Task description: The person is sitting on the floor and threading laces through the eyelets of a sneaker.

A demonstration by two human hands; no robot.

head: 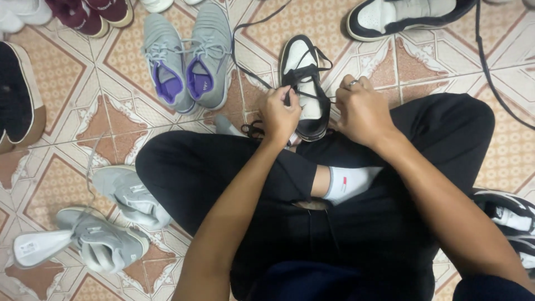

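The black-and-white sneaker rests toe-out at twelve o'clock, heel against the crossed legs in black trousers. The left hand is clenched on a black lace at the shoe's eleven o'clock side; the right hand, wearing a ring, is curled at its three o'clock side, seemingly pinching the other lace end, though the fingertips are hidden. To lace well, I judge both ends should be drawn evenly, each crossing kept flat and snug, with the shoe steadied against the shin. A grey pair with purple lining sits at ten o'clock; loose grey sneakers lie at eight o'clock.
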